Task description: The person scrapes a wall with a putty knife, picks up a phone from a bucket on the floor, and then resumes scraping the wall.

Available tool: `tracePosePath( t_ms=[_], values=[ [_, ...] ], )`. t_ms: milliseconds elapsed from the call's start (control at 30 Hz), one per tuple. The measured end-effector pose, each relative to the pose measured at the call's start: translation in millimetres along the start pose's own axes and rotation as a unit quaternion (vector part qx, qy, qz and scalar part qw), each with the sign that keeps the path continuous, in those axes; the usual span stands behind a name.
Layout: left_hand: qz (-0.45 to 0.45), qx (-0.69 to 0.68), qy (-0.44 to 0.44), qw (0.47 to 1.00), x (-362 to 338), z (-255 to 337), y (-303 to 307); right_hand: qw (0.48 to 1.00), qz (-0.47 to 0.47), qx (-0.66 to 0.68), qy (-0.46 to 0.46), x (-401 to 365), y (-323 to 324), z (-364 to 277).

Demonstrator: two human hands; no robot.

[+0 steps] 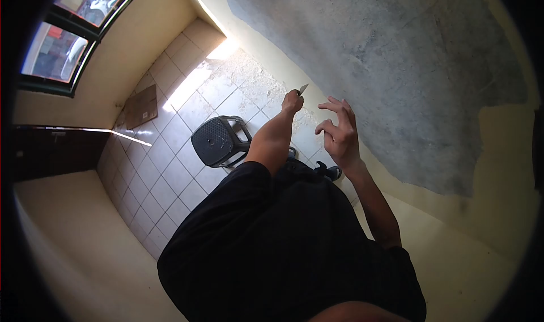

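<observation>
Watching the left hand (292,102) clenched round the scraper (303,88), its blade at the painted wall (396,67) beside the empty, spread-fingered right hand (340,132), I'd say a shallow blade angle and short, steady strokes would serve best here.

Finding: nothing legible anywhere in your view. The blade (303,88) gripped in your left hand (292,102) is too small to show any mark. The cardboard sheet (140,106) on the floor (170,180), the dark stool (218,140) and the window (54,53) show no text, number, brand or sign you can read.
</observation>
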State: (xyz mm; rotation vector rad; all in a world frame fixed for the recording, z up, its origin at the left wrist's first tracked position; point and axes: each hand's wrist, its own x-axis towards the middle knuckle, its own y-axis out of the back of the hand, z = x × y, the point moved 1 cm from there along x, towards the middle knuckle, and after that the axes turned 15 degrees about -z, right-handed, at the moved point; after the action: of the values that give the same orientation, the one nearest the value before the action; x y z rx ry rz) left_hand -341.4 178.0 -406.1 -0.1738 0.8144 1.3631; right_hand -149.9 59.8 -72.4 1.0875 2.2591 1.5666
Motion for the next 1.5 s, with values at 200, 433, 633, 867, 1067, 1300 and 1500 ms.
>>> tracePosePath(
  t_ms=[200, 433, 633, 867, 1067, 1300, 1500],
  values=[
    [-0.015, 0.243, -0.107, 0.964, -22, 43, 12, 0.99, -0.027, 0.115, 0.081, 18, -15, -40],
    [-0.03, 0.492, -0.273, 0.826, -28, 35, 13, 0.914, -0.278, -0.142, -0.258, -12, -85, 33],
    [-0.086, 0.623, -0.202, 0.751, -39, 62, 2, 0.967, 0.04, 0.249, -0.031, 49, -71, -17],
    [-0.099, 0.468, -0.232, 0.847, -22, 26, 8, 0.976, -0.122, 0.077, -0.163, -31, -184, 89],
    [-0.104, 0.553, -0.091, 0.821, -48, -3, 53, 0.933, -0.022, 0.053, -0.356, -66, -159, 144],
    [-0.072, 0.476, -0.21, 0.851, -37, 27, 11, 0.987, -0.038, 0.153, 0.029, 53, -137, 14],
    [-0.183, 0.338, -0.253, 0.888, 2, 8, 7, 0.908, -0.22, -0.001, -0.357, -129, -215, 150]
  ],
)
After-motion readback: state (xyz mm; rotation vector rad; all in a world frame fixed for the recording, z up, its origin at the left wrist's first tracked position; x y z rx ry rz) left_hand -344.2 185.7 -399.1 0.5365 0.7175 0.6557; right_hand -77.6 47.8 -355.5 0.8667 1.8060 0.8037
